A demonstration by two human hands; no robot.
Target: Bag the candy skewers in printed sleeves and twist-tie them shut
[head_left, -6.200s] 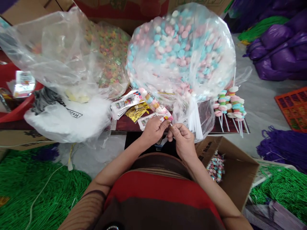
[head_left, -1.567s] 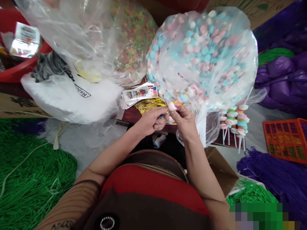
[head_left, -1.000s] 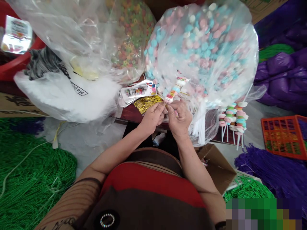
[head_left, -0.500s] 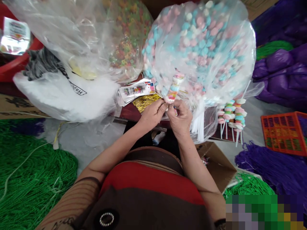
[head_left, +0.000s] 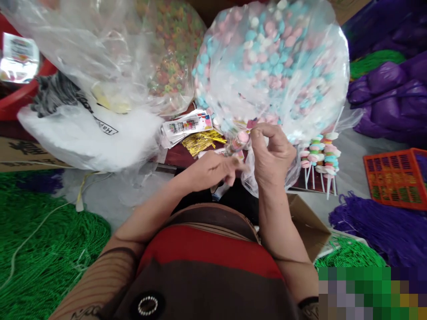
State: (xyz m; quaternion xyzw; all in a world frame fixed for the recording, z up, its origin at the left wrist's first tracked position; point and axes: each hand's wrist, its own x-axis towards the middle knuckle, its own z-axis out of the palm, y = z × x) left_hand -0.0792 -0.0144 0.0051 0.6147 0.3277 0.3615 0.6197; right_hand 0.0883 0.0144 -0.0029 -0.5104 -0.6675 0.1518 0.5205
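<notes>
A candy skewer in a clear wrapper (head_left: 237, 143), with a pink marshmallow at its near end, lies just above the fingers of my left hand (head_left: 215, 171). That hand is closed at the skewer's lower end, its fingertips smeared by motion. To the right, my right hand (head_left: 272, 153) is raised with thumb and forefinger pinched; what sits between them is too small to make out. Gold twist ties (head_left: 200, 143) are spread on the dark red table left of the skewer. Behind them lies a stack of printed wrappers (head_left: 188, 126).
A large clear bag of pastel marshmallows (head_left: 273, 58) stands behind my hands, beside a bag of gummy rings (head_left: 170, 58). Finished candy skewers (head_left: 322, 155) lie at the table's right edge. An orange crate (head_left: 393, 180), cardboard box (head_left: 307, 226) and green cords (head_left: 50, 235) surround me.
My hands have moved apart: the right went right and up, the left slightly down. The wrapped skewer has tipped from upright toward me, turning its pink end to view.
</notes>
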